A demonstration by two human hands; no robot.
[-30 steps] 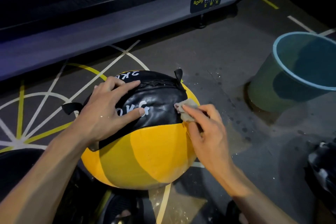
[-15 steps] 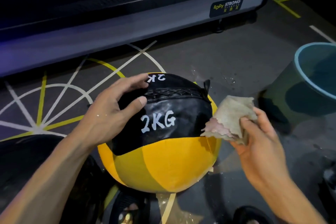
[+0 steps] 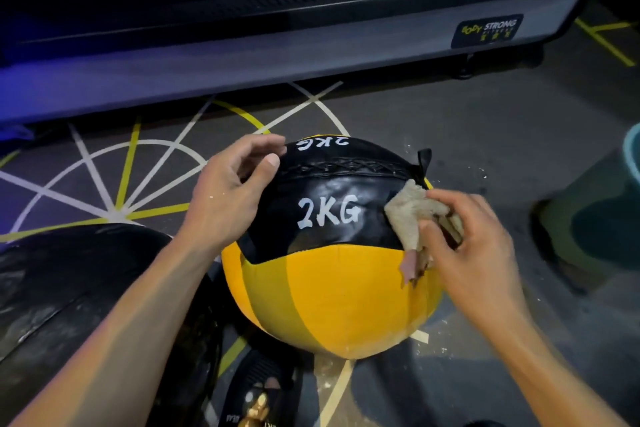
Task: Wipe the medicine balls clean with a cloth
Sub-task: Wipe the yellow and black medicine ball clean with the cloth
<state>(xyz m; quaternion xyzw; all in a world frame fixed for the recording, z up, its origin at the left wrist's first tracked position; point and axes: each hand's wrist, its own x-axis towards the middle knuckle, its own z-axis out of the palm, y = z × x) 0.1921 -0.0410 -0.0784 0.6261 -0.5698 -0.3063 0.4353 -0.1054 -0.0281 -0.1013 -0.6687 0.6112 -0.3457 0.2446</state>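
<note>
A: Where are the hands?

B: The right hand (image 3: 474, 246), right of centre, pinches the bunched cloth (image 3: 415, 218) and presses it on the ball's (image 3: 332, 253) black panel, just right of the "2KG" print. The left hand (image 3: 228, 198) cups the ball's upper left side, fingers loosely curved, thumb on the black leather. It steadies more than grips.

A: What has changed?

B: Half a second ago the cloth was lifted clear, held off the ball's right side. Now it is back on the surface. The left hand has slid off the print and further left, so "2KG" is fully bare. I judge that a fresh stroke is starting on this panel, after the cloth was refolded or the ball turned.

A: And the ball itself?

B: It sits at the centre of the frame on the floor (image 3: 485, 135), black on top, yellow below.

A: What can't you make out?

B: The ball's far and under sides are hidden, so I cannot say how much is already clean. The right hand is motion-blurred. Only a sliver of the bucket (image 3: 632, 156) shows at the right edge. A dark rounded object (image 3: 69, 288) fills the lower left, possibly another ball. A shoe (image 3: 259, 388) is cut off at the bottom edge.
</note>
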